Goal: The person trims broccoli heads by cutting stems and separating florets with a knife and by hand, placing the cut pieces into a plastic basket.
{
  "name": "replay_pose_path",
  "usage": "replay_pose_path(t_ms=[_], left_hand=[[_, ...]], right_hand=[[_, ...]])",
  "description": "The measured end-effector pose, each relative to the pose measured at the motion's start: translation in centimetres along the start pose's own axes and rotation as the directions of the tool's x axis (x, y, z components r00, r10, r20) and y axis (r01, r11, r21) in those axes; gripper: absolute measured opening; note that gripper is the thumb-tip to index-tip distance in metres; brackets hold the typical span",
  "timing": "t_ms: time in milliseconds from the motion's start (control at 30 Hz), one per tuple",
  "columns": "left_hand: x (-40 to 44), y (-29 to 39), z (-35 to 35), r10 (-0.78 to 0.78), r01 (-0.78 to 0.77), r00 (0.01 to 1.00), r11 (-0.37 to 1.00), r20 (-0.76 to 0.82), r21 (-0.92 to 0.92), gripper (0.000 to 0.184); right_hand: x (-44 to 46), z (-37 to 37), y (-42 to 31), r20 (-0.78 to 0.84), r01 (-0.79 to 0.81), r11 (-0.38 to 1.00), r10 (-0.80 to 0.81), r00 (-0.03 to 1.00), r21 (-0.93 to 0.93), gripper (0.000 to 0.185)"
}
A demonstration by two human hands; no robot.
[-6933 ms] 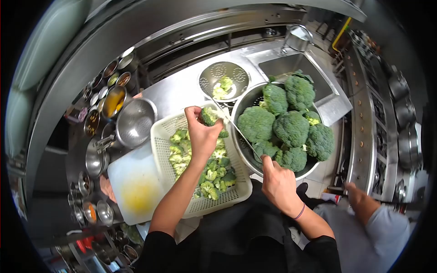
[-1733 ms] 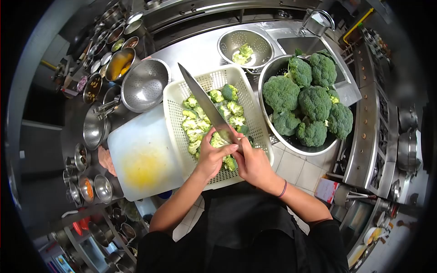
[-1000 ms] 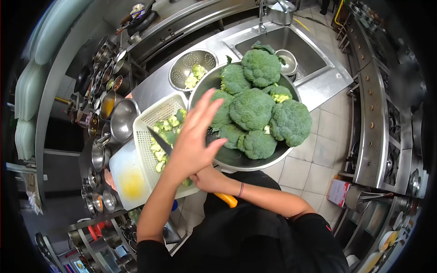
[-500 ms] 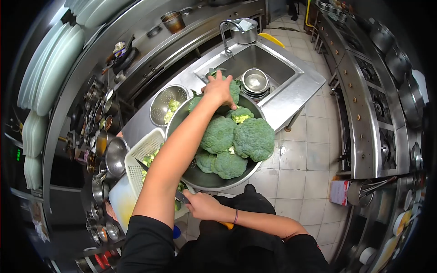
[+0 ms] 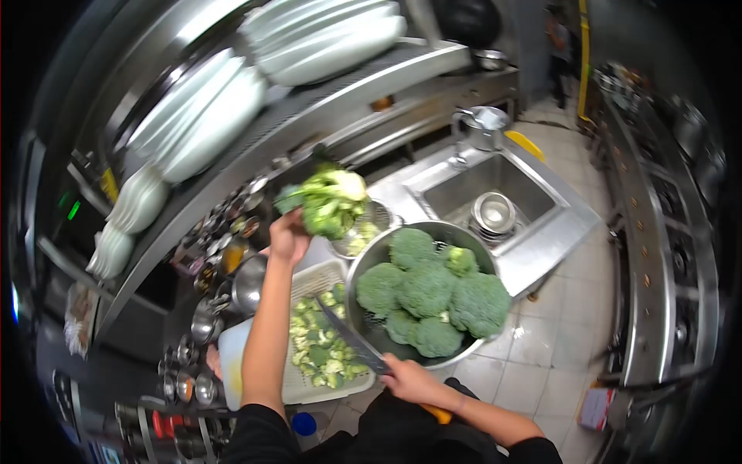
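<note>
A large broccoli head [image 5: 334,203], its cut stem side facing me, is held up by my left hand [image 5: 289,238] above the small colander [image 5: 374,223]. My right hand [image 5: 413,380] grips a knife [image 5: 352,337] with an orange handle. Its blade points up and left, over the edge of the white basket [image 5: 303,387] of cut florets [image 5: 321,348]. Several whole broccoli heads [image 5: 427,288] fill the big metal bowl [image 5: 473,349] right of the basket.
Behind the bowl is a metal sink [image 5: 491,185] with small bowls [image 5: 493,213] inside. A cutting board [image 5: 232,357] lies left of the basket. Stacked white plates [image 5: 212,124] stand on the upper shelf. A person [image 5: 558,54] stands far back; stoves line the right side.
My left hand has lifted a broccoli head out of the big bowl, up and to the left. My right hand still holds the knife, now more exposed. The view has shifted.
</note>
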State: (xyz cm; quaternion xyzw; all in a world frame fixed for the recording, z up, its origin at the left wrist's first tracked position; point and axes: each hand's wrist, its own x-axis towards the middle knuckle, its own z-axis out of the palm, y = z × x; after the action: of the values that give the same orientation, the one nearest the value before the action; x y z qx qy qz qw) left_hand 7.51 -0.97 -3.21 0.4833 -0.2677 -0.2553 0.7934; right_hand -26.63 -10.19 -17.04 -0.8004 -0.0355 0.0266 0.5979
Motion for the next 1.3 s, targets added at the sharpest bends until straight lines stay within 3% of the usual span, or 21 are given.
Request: replay_pose_path(t_ms=[67,100,133,167,200,267,333,367,433,500,567,667,733,833,900,1000,1067,1100,1133,1300], left_hand=[[-5.4,2.0,-1.3,0.007,-0.043,0.989,0.969,-0.148,-0.243,0.068],[-7.8,2.2,-1.5,-0.011,-0.079,0.974,0.920,-0.224,-0.385,0.070],[-10.1,1.6,-3.4,-0.014,-0.071,0.988,0.841,-0.153,-0.536,0.072],[-12.2,0.1,-5.8,-0.005,-0.048,0.997,0.736,-0.077,-0.675,0.073],[-14.0,-1.8,-7.8,0.022,-0.111,0.990,0.725,-0.138,-0.680,0.077],[-15.8,-3.8,-7.8,-0.028,-0.226,0.941,0.688,-0.336,-0.689,0.066],[-16.5,-6.0,-7.7,0.042,-0.247,0.949,0.717,-0.313,-0.652,0.062],[-16.3,-7.0,-7.3,0.074,-0.249,0.954,0.734,-0.290,-0.632,0.060],[-15.6,-8.2,-6.4,0.101,-0.259,0.952,0.770,-0.290,-0.583,0.061],[-14.7,-9.3,-5.8,0.090,-0.268,0.937,0.805,-0.336,-0.530,0.067],[-13.5,-10.7,-6.3,0.096,-0.335,0.893,0.794,-0.440,-0.507,0.067],[-12.8,-11.0,-5.8,0.116,-0.249,0.957,0.796,-0.265,-0.552,0.068],[-11.9,-10.1,-3.2,0.117,-0.202,0.970,0.874,-0.212,-0.443,0.069],[-10.7,-10.4,-2.5,0.065,-0.215,0.948,0.853,-0.312,-0.475,0.069],[-10.1,-11.3,-4.3,0.073,-0.186,0.964,0.874,-0.256,-0.448,0.067],[-8.4,-11.6,-7.0,0.086,-0.035,0.995,0.726,0.041,-0.687,0.073],[-7.8,-11.6,-7.3,0.111,0.002,0.986,0.730,0.121,-0.684,0.071],[-7.7,-11.0,-6.2,0.112,0.005,0.985,0.741,0.132,-0.672,0.069],[-7.7,-10.4,-5.0,0.113,0.008,0.983,0.751,0.142,-0.660,0.066],[-7.7,-9.3,-4.3,0.055,0.004,0.994,0.850,0.096,-0.527,0.050]], right_hand=[[-1.7,-2.0,-0.6,0.055,-0.102,0.995,0.103,0.993,-0.021,0.029],[-2.6,-2.1,0.2,0.009,-0.115,0.991,0.115,0.993,0.074,0.025],[-3.3,-2.5,0.0,0.014,-0.214,0.966,0.215,0.977,0.143,0.023],[-3.8,-2.3,0.5,-0.063,-0.193,0.969,0.205,0.977,0.157,0.021],[-3.8,-2.8,-0.5,-0.109,-0.191,0.968,0.210,0.972,0.162,0.020],[-3.5,-4.2,-3.0,-0.124,-0.212,0.964,0.232,0.965,0.159,0.019],[-3.0,-4.8,-4.7,-0.195,-0.076,0.996,0.083,0.977,0.039,0.017],[-2.6,-4.9,-5.3,-0.183,-0.098,0.995,0.103,0.978,0.036,0.017],[-2.0,-5.1,-6.4,-0.168,0.059,0.971,-0.100,0.981,-0.232,0.019],[-1.8,-5.0,-7.3,-0.175,0.064,0.960,-0.115,0.978,-0.273,0.020],[-1.9,-4.2,-7.4,-0.328,0.125,0.956,-0.211,0.921,-0.264,0.020],[-1.3,-4.6,-6.5,-0.273,0.033,0.947,-0.126,0.954,-0.319,0.017],[-1.7,-5.1,-5.8,-0.230,-0.054,0.959,-0.012,0.973,-0.278,0.017],[-2.8,-6.1,-5.9,-0.337,-0.099,0.971,0.021,0.941,-0.218,0.018],[-3.2,-7.4,-6.5,-0.392,-0.067,0.960,-0.046,0.919,-0.271,0.015],[-4.0,-9.1,-6.5,-0.419,0.019,0.904,-0.217,0.882,-0.427,0.017],[-4.3,-9.7,-5.2,-0.389,0.044,0.875,-0.259,0.884,-0.482,0.019],[-4.3,-10.0,-4.5,-0.349,0.070,0.839,-0.299,0.888,-0.539,0.021],[-4.4,-10.2,-4.2,-0.271,-0.004,0.798,-0.200,0.942,-0.603,0.023],[-5.5,-10.2,-3.3,-0.240,-0.094,0.807,-0.061,0.969,-0.583,0.021]])
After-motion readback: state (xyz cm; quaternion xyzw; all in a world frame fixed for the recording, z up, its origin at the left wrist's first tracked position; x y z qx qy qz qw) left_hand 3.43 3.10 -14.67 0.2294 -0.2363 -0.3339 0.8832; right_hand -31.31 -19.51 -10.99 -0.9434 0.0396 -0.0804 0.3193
